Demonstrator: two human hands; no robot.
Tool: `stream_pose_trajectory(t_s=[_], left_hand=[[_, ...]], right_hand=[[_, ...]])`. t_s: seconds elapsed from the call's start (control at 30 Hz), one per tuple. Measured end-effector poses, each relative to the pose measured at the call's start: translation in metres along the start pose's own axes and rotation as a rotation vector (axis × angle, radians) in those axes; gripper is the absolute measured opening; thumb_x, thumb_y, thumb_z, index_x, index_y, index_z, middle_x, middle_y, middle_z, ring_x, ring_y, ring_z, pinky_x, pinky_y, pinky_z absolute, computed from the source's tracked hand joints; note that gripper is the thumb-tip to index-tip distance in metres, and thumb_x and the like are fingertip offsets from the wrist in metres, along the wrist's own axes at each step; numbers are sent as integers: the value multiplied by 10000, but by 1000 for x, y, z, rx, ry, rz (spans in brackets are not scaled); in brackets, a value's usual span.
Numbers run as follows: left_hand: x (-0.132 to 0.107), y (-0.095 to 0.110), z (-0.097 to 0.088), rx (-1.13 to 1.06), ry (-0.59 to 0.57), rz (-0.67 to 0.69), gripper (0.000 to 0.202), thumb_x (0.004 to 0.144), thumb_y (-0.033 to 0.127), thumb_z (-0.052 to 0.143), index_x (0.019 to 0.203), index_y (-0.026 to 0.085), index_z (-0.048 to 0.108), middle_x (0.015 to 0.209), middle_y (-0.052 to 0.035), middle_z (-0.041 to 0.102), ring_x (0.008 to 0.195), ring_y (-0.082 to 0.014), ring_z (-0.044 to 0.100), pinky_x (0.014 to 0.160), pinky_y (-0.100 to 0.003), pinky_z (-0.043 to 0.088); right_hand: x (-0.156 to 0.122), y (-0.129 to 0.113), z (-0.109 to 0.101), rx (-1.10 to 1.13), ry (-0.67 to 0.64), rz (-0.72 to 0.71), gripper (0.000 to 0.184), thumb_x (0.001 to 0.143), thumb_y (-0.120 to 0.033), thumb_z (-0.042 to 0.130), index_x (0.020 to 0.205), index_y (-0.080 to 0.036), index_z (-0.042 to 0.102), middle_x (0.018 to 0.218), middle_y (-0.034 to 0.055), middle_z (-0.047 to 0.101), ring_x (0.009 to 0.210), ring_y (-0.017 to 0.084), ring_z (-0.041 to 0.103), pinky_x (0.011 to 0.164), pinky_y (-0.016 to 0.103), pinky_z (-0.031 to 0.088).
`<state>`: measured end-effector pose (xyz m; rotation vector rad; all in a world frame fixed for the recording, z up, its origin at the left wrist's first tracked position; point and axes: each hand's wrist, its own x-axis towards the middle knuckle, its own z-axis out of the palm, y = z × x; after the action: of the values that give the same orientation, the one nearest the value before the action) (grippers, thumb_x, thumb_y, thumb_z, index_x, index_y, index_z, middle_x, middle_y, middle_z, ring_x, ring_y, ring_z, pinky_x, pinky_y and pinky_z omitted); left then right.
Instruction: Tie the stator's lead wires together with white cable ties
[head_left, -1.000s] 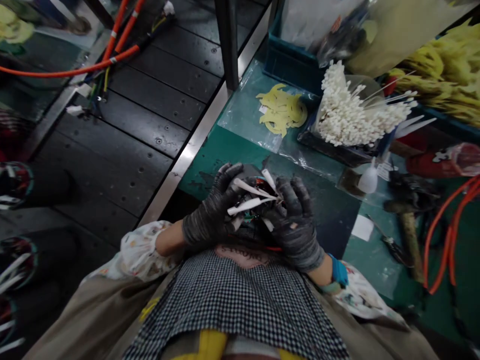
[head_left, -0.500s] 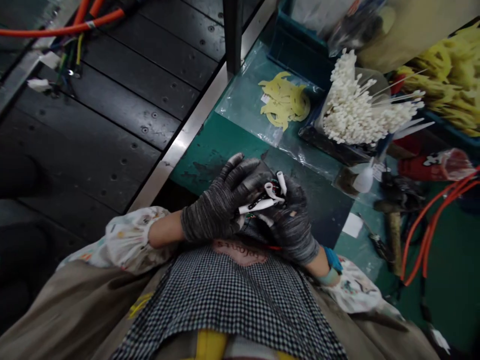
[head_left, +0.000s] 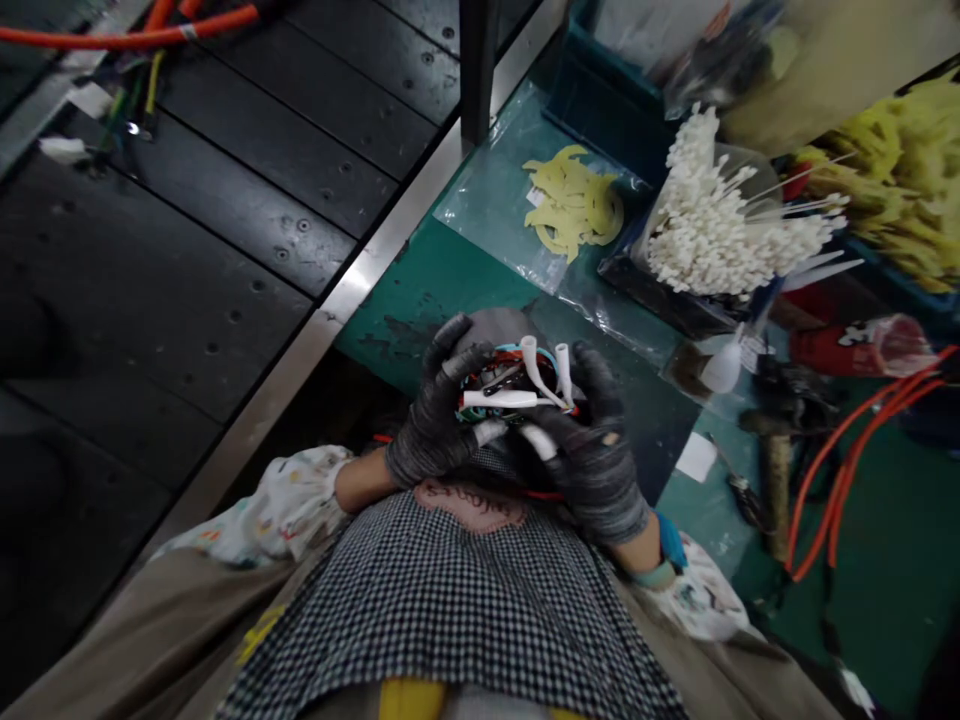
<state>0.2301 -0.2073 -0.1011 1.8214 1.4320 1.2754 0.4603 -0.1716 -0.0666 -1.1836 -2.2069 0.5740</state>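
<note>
A round grey motor part with coloured wires [head_left: 501, 375] is held in front of my apron, its wired face turned up towards me. White sleeves [head_left: 530, 360] stand up from its wires, and another white sleeve [head_left: 499, 399] lies across the face. My left hand [head_left: 442, 400], in a dark grey glove, is closed round the left rim with the thumb at the near edge. On the opposite rim, my right hand [head_left: 592, 435] grips with fingers curled and its pale thumb tip at the near side. The underside of the part is hidden.
Yellow cut pieces [head_left: 574, 203] lie on a clear plastic sheet. White-tipped sticks [head_left: 720, 215] fill a dark bin, beside a heap of yellow pieces [head_left: 900, 180]. A hammer [head_left: 776, 480], a red cup [head_left: 855, 345] and orange cables [head_left: 832, 480] are at right. A dark roller conveyor [head_left: 247, 180] runs along the left.
The motor part has turned so its wired face shows more openly between my hands. My left hand has shifted to its left rim, and the white sleeves stand further apart.
</note>
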Motion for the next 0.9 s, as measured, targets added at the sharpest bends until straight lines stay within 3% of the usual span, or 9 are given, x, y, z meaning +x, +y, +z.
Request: stream_pose_trajectory(t_s=[0.13,0.3,0.43,0.53,0.63,0.8,0.9], left_hand=[[9,11,5,8,4,7,780,1075,514,734,1727,361,333,1855,-147,247,1717,-425,357,1373,-678,437],[20,20,7,41,-85,-14,778,1025,363,756,1715,358,397,1847,-134,299,1731,-454,321,1397,-708,384],[29,26,8,111,-127,59,817,990,332,749,1727,345,397,1824,-140,348,1716,-455,350,1430,-715,288],[36,31,9,146,-128,127,792,1005,297,690,1736,285,383,1788,-182,392,1702,-425,379,1439,-688,264],[41,35,10,134,-120,128,770,1009,304,677,1725,296,397,1755,-166,447,1678,-397,419,1441,-659,275],[39,31,9,140,-114,94,791,1001,326,689,1729,354,381,1772,-130,442,1677,-391,429,1433,-690,289],[34,28,6,115,-102,89,768,1007,371,718,1712,343,414,1758,-140,447,1671,-413,435,1417,-717,318]], right_hand=[[1,15,-9,-39,12,-52,323,1072,-305,699,1384,-281,778,1710,133,564,1480,394,666,1145,638,665],[8,33,-12,-126,-35,-164,306,1066,-381,691,1313,-240,805,1655,179,615,1465,423,663,1091,661,679],[13,42,-19,-92,-112,-242,282,1050,-357,707,1281,-235,812,1580,185,678,1463,413,667,1147,668,648],[12,45,-22,-79,-129,-181,324,1055,-353,708,1346,-243,799,1609,169,667,1498,405,649,1204,666,618],[7,45,-20,-90,-141,-99,351,1076,-359,691,1406,-278,781,1581,136,694,1475,394,670,1205,662,624],[2,39,-14,-68,-132,-5,548,1091,-409,695,1608,-240,626,1642,203,617,1484,399,648,1149,634,665],[4,34,-12,-68,-142,10,503,1083,-394,712,1553,-222,658,1583,208,651,1426,383,686,1130,608,679]])
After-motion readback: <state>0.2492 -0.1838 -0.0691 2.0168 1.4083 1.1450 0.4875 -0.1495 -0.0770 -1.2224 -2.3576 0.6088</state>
